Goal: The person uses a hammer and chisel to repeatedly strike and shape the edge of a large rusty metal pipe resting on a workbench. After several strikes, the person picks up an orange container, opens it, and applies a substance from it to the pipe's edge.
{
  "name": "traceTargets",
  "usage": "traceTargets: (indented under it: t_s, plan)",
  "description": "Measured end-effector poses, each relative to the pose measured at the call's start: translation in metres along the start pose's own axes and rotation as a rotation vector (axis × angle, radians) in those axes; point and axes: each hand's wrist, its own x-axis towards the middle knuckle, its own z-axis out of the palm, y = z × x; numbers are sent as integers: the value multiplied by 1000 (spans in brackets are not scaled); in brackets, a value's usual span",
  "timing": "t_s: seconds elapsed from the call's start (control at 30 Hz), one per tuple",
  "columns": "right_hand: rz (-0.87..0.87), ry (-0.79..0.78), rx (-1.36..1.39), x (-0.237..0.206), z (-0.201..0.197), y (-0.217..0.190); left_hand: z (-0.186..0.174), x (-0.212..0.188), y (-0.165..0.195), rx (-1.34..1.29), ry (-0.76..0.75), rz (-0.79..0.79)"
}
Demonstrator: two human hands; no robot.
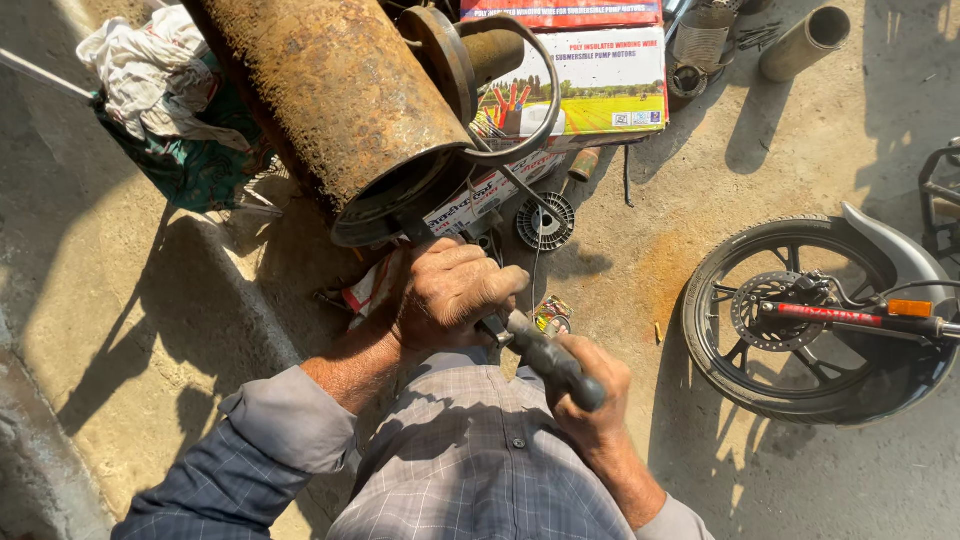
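Observation:
A long rusty metal cylinder slants down from the top left, its open end facing me. My left hand is closed around a tool's metal shaft just below that open end. My right hand grips the same tool's dark handle a little lower and to the right. The tool's tip is hidden behind my left hand. A thin wire loop curves out beside the cylinder's mouth.
Printed cardboard boxes lie behind the cylinder, with a round slotted black disc in front of them. A motorcycle front wheel stands at the right. Crumpled cloths lie at upper left, pipes at upper right.

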Motion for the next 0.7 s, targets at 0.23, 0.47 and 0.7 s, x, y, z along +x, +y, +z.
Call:
traceTargets:
  t_s: [0.23, 0.47, 0.7]
  plan:
    - [-123, 41, 38, -10, -17, -19, -2, -5, 3, 44, -20, 59]
    - [-73, 75, 37, 4, -30, -50, -7, -5, -1, 27, 23, 91]
    - [-66, -12, 27, 19, -18, -33, -12, 2, 3, 48, 0, 54]
